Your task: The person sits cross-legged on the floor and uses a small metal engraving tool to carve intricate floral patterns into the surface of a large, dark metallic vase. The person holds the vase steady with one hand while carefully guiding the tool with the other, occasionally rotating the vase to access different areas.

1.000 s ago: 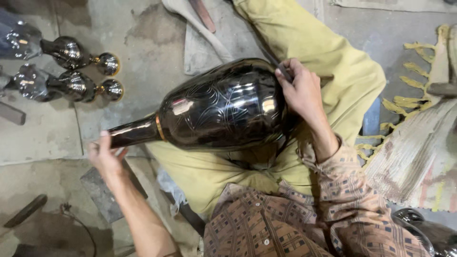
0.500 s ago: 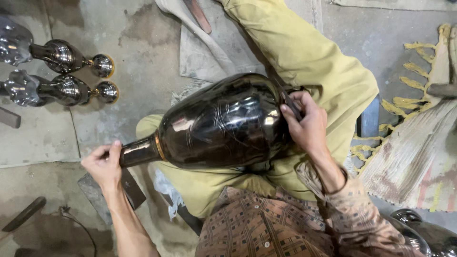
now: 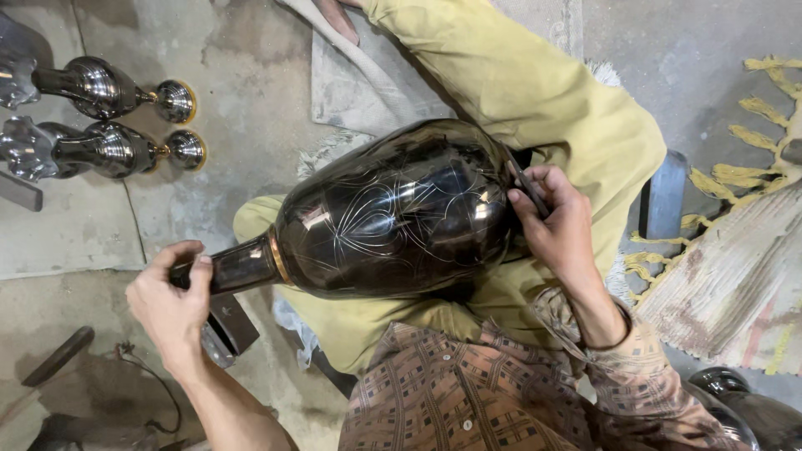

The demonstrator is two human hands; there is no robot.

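- A large dark vase [image 3: 393, 213] lies on its side across the person's lap, resting on the yellow-green trousers [image 3: 535, 100]; laid this way, its belly faces up toward the camera, and fine scratched lines show on it.
- The left hand [image 3: 171, 305] is clenched round the narrow neck near the gold band — a grip that seems meant to steady the vase and stop it rolling.
- The right hand [image 3: 555, 225] rests against the wide end, fingers pinching a thin dark tool [image 3: 522, 179] whose tip touches the surface.
- Two shiny smaller vases [image 3: 100, 117] lie on the concrete floor [image 3: 242, 75], well apart; a fringed mat [image 3: 735, 276] sits to the right.
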